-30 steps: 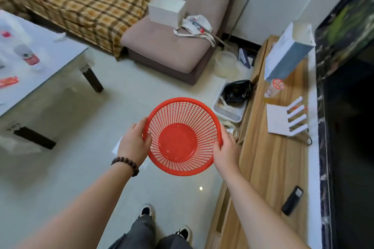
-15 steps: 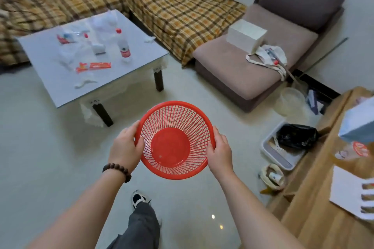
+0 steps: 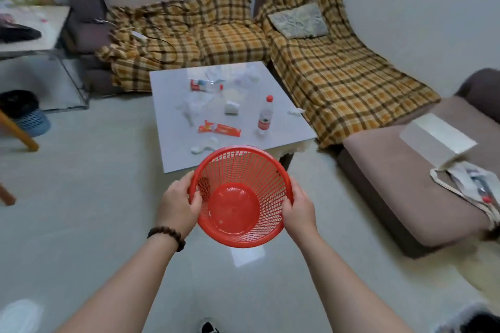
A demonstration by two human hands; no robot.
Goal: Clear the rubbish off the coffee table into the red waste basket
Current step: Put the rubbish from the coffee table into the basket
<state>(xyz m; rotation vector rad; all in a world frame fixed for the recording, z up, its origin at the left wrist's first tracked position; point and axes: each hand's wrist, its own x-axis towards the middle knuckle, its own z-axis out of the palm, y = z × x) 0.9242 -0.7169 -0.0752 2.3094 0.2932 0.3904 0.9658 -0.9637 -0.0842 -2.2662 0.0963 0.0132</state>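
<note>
I hold the empty red waste basket [image 3: 240, 197] in front of me above the floor. My left hand [image 3: 180, 204] grips its left rim and my right hand [image 3: 299, 207] grips its right rim. Just beyond it stands the white coffee table [image 3: 167, 149]. On the table lie an orange wrapper [image 3: 219, 127], an upright plastic bottle with a red cap [image 3: 265, 114], a lying bottle [image 3: 205, 85], a small white carton [image 3: 232, 108] and several crumpled white tissues and clear wrappers [image 3: 190, 109].
A sofa with a plaid throw [image 3: 338, 67] wraps the table's far and right sides. A brown chaise [image 3: 400, 186] with a white box [image 3: 437, 138] is at the right. A blue bin [image 3: 27, 116] and a glass side table [image 3: 40, 32] are at the left.
My view has swung left, so the coffee table now lies straight ahead and closer. Both hands still hold the basket; the wooden sideboard has left the view.
</note>
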